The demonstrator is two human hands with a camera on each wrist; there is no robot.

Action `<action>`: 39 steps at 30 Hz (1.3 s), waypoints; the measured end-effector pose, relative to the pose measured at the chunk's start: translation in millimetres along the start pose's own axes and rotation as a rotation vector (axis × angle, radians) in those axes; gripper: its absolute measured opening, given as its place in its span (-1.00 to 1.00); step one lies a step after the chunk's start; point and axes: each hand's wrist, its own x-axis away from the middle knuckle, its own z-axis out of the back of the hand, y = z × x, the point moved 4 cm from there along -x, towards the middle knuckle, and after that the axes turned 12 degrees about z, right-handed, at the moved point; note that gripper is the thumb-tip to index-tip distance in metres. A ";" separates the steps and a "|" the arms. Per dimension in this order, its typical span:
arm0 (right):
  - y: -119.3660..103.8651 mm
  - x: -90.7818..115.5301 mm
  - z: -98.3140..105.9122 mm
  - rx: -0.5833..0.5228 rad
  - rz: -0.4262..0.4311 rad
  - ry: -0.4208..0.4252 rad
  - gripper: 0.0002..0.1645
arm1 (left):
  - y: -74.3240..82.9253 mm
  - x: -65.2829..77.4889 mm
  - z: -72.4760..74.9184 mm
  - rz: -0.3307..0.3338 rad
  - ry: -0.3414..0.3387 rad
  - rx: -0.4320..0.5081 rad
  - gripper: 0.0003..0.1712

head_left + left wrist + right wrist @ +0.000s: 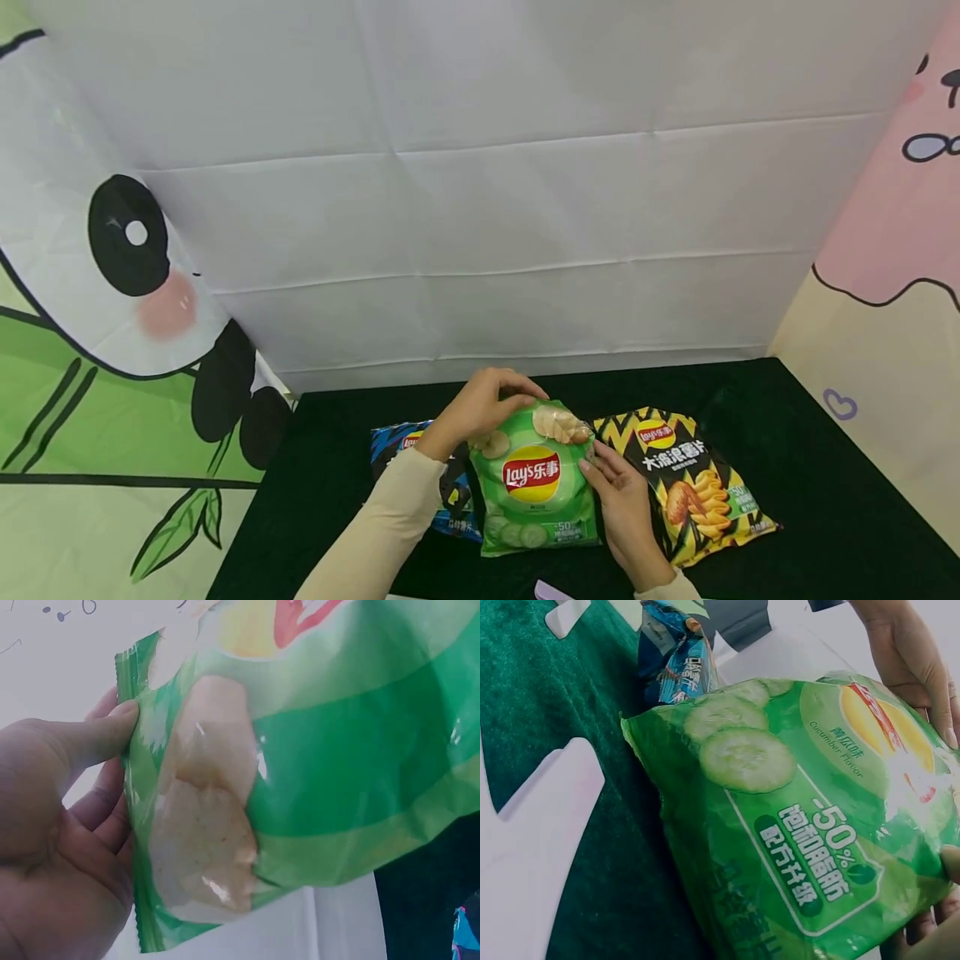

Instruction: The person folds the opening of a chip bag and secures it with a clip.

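Observation:
A green Lay's cucumber-flavor chip bag (534, 523) is held up between both hands, its front toward the head camera. My left hand (489, 405) pinches the bag's crimped top edge; the left wrist view shows the thumb (112, 729) on the near face and fingers behind. At the bag's right side my right hand (628, 504) grips with its thumb on the front, the other fingers partly hidden. A blue and black chip bag (459, 493) lies behind my left forearm, partly covered. To the right lies a black and yellow Lay's bag (693, 479).
Dark green cloth covers the table (817, 500). A pale purple flat piece (551, 591) shows at its near edge. White sheeting (487, 217) stands behind, with printed cartoon panels on both sides.

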 end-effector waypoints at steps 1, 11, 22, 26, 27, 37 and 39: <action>0.3 0.0 0.6 -0.007 0.005 0.005 -0.40 | -0.6 -0.2 0.7 0.003 0.006 0.002 -0.78; -1.9 -2.7 3.4 -0.090 0.082 0.006 -0.54 | -3.3 -1.5 4.3 -0.013 0.036 0.015 -0.77; -3.9 0.8 7.3 -0.133 0.076 0.007 -0.61 | 3.3 0.4 0.2 -0.008 0.015 -0.059 -0.79; -4.6 2.8 8.3 -0.163 0.095 0.015 -0.61 | 5.4 1.6 -0.2 -0.011 0.015 -0.089 -0.78; -4.7 3.3 8.2 -0.171 0.101 0.018 -0.61 | 5.4 1.8 0.0 -0.012 0.023 -0.101 -0.77; -4.8 10.1 8.5 -0.176 0.158 0.020 -0.64 | 4.5 5.2 -2.6 -0.003 0.060 -0.140 -0.77; -5.8 11.5 8.8 -0.184 0.168 0.003 -0.62 | 6.3 6.2 -3.7 -0.011 0.062 -0.162 -0.80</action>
